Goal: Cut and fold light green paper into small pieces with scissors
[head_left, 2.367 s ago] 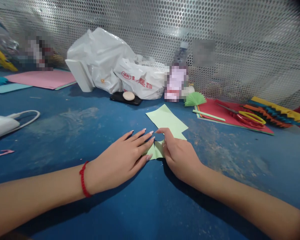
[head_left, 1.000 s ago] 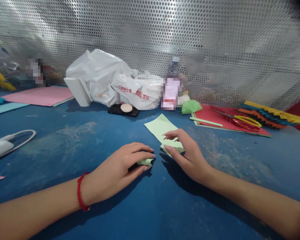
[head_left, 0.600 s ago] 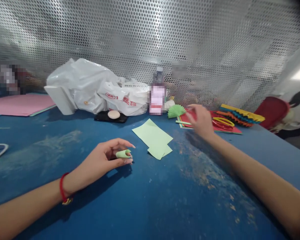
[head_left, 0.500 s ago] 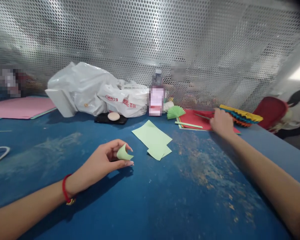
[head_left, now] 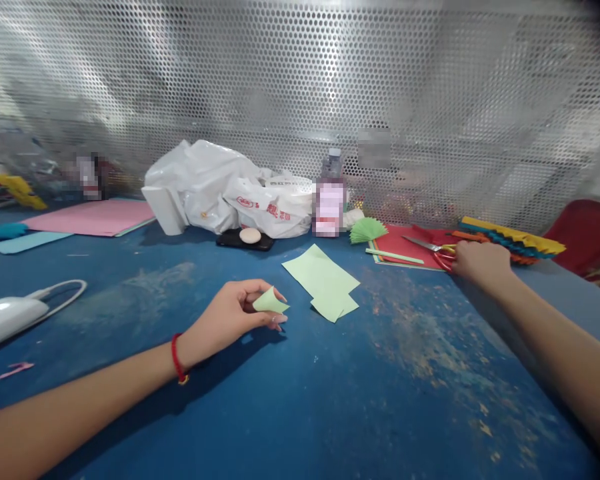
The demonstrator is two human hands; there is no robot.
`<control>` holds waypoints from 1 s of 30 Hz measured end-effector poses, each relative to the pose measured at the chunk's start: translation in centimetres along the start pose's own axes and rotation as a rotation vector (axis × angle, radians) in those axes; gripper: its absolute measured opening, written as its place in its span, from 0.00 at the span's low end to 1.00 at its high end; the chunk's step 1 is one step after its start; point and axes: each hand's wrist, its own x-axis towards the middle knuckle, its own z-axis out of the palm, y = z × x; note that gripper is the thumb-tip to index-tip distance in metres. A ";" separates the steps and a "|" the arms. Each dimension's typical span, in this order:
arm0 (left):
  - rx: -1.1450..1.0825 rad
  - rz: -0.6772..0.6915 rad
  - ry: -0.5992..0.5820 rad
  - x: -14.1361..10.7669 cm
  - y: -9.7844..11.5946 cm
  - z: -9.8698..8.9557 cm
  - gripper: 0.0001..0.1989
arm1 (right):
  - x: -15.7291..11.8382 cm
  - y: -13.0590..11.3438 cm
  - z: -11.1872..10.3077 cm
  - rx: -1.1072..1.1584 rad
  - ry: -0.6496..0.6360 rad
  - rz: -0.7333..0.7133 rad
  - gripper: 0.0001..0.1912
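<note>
Cable (head_left: 83, 287) loops from a white device (head_left: 15, 317) at the left edge of the blue table (head_left: 290, 427). Pink paper (head_left: 90, 217) lies by the back edge. Next along that edge are white plastic bags (head_left: 215, 180), with a flat black item (head_left: 227, 242) in front bearing a pale oval piece (head_left: 250, 235). Mid-table, well in from the back edge, the left hand (head_left: 240, 310) has thumb and fingers clamped on a curled green paper (head_left: 271, 302). Just right of it lies a pale green sheet (head_left: 317, 270), smaller green pieces overlapping its near corner. A bottle (head_left: 330, 207) stands behind, then a green paper fan (head_left: 369, 230) beside a red paper stack (head_left: 395, 237). Toward the back right corner, scissors (head_left: 430, 247) lie over the stack — the right hand (head_left: 483, 262) closed around their handles, partly hiding them. Accordion-folded strips (head_left: 515, 237) — yellow, blue and orange — sit just behind that hand.
</note>
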 end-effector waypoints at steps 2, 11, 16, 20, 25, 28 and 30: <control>0.001 -0.006 0.009 -0.1 0.1 0.0 0.13 | 0.3 -0.6 -0.7 0.014 0.050 0.061 0.07; -0.121 -0.057 0.004 0.2 0.1 -0.5 0.10 | -1.6 -12.4 -6.0 1.315 0.027 -0.070 0.19; -0.144 -0.016 0.010 0.4 0.0 -0.9 0.11 | -6.6 -17.9 -5.6 1.258 -0.147 -0.312 0.22; -0.133 0.012 0.048 0.0 0.6 -0.9 0.11 | -8.5 -18.5 -6.4 1.137 -0.215 -0.474 0.18; -0.229 0.076 0.094 -1.4 2.0 -0.1 0.07 | -9.5 -18.5 -8.1 1.209 -0.336 -0.548 0.15; -0.282 0.146 0.121 -2.8 2.9 0.6 0.05 | -10.0 -18.6 -8.5 1.214 -0.376 -0.538 0.24; -0.280 0.184 0.138 -3.7 3.3 0.9 0.04 | -10.2 -18.6 -8.5 1.223 -0.467 -0.509 0.32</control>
